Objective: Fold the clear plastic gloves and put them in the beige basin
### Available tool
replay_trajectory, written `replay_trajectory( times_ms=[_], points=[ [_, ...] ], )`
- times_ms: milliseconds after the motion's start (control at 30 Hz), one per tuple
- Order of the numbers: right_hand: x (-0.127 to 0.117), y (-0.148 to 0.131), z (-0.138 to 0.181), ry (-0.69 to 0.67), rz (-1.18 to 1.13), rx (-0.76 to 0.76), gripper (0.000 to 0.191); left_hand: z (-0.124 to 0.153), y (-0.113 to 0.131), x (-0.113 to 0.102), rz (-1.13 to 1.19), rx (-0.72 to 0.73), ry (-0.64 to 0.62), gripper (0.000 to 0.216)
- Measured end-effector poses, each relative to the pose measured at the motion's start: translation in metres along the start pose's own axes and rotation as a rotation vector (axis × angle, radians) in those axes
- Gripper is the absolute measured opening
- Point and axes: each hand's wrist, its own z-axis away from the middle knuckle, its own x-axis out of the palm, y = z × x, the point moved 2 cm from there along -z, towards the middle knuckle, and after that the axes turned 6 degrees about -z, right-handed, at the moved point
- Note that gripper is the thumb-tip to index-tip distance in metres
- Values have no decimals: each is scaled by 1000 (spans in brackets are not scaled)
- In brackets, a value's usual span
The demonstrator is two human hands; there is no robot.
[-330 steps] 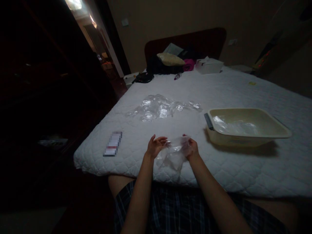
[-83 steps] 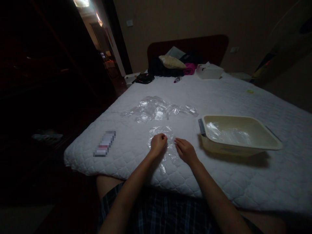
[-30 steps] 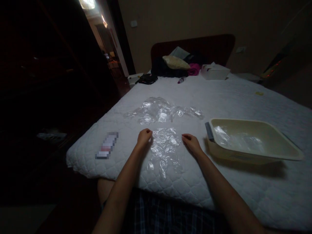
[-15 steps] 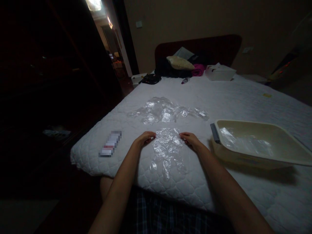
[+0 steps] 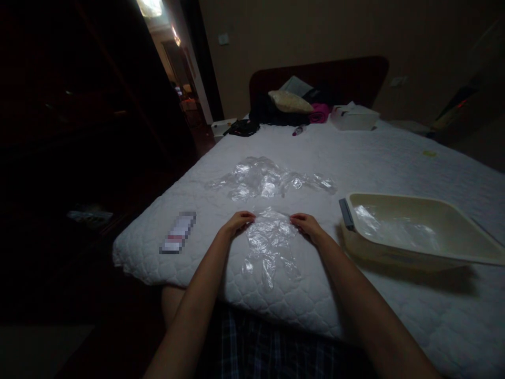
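Note:
A crinkled clear plastic bag (image 5: 272, 242) lies spread on the white quilted bed in front of me, its lower end splitting into loose lobes. My left hand (image 5: 239, 222) pinches its upper left corner. At the upper right corner, my right hand (image 5: 304, 223) grips the plastic between thumb and fingers. The top edge between the hands bulges up slightly. Just beyond lies a wider heap of crumpled clear plastic (image 5: 260, 179), apart from both hands.
To the right stands a cream plastic tub (image 5: 394, 210) with grey handles and clear plastic inside. A blurred-out flat object (image 5: 178, 232) lies left. Towards the headboard are a white box (image 5: 355, 117), a pillow (image 5: 292, 101), a magenta roll (image 5: 319, 113) and dark cloth.
Both hands keep their hold on the bag's corners. The left has shifted slightly inward, and the top edge between them is slacker and bunched upward.

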Motion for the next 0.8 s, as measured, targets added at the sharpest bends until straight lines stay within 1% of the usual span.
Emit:
replay_trajectory(
  times_ms=[133, 333, 500, 600, 800],
  points=[
    [0, -1, 4, -19, -38, -17, 25, 4, 3, 2, 17, 15, 18, 26],
    [-4, 1, 5, -51, -98, -22, 33, 7, 6, 3, 74, 12, 35, 22],
    [-5, 5, 3, -26, -104, -2, 29, 6, 3, 3, 86, 11, 38, 22],
    [-7, 7, 1, -37, -104, -8, 29, 6, 2, 3, 99, 30, 41, 22],
    [-8, 10, -1, -32, -113, -14, 26, 6, -1, 1, 117, 43, 34, 28]
  ],
)
